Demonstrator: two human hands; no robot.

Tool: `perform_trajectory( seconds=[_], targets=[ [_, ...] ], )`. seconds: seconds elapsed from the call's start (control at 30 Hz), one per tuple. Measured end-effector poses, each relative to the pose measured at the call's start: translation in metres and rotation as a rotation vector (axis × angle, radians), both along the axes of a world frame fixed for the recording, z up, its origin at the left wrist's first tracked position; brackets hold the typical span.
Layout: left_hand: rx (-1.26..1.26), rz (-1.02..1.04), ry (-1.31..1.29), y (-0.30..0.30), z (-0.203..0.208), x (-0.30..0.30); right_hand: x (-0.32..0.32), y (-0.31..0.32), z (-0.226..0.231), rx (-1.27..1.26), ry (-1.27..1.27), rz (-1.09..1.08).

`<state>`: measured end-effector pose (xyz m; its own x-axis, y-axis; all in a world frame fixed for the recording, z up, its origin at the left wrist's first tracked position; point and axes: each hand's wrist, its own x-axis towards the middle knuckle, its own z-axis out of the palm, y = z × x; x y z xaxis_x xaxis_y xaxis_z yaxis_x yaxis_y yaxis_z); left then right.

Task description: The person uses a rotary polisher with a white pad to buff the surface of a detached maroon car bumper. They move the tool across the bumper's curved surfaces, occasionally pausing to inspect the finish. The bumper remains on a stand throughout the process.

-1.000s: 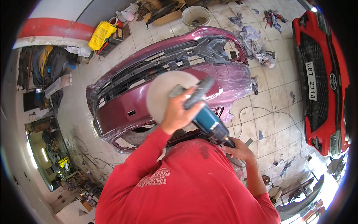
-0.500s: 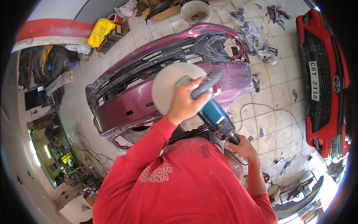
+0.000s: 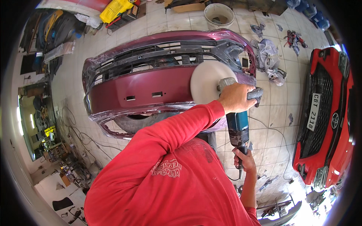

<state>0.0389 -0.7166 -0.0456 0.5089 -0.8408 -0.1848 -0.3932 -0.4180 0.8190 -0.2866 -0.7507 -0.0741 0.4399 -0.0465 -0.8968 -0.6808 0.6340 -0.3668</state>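
Observation:
A purple car bumper (image 3: 113, 88) lies across a tire (image 3: 141, 122) in front of me, with whitish residue along its edges. I hold a teal and black polisher (image 3: 238, 128) over the bumper's right part. Its round white pad (image 3: 209, 82) overlaps the painted face; whether it touches there I cannot tell. My left hand (image 3: 235, 98) is closed round the polisher's front, by the dark side handle (image 3: 254, 96). Lower down, the fingers of my right hand (image 3: 245, 159) wrap its rear grip, where the cord comes out.
A red car front (image 3: 324, 124) stands at the right. Crumpled plastic sheeting (image 3: 268, 60) and rags litter the tiled floor, and a white bucket (image 3: 218, 15) sits beyond the bumper. A cord (image 3: 281, 130) snakes over the tiles. Shelves and clutter line the left wall.
Both hands have carried the polisher to the right, and its body now points more straight toward me. The pad has left the bumper's middle for its right part. My view has shifted too.

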Motion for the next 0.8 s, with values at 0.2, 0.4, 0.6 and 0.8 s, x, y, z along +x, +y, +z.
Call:
perform_trajectory(
  seconds=[0.2, 0.4, 0.6, 0.8],
  targets=[
    [-0.013, 0.039, -0.048, 0.028, 0.013, 0.014, 0.019, 0.012, -0.003, -0.019, -0.021, 0.04],
    [-0.107, 0.151, 0.042, 0.089, 0.025, 0.028, 0.05, 0.024, 0.014, -0.083, -0.055, 0.286],
    [-0.055, 0.186, 0.112, 0.119, 0.066, 0.035, 0.07, 0.036, 0.018, -0.08, -0.127, 0.425],
    [-0.101, 0.08, 0.147, 0.081, 0.046, 0.039, 0.051, 0.029, 0.029, -0.115, -0.027, 0.233]
  ],
)
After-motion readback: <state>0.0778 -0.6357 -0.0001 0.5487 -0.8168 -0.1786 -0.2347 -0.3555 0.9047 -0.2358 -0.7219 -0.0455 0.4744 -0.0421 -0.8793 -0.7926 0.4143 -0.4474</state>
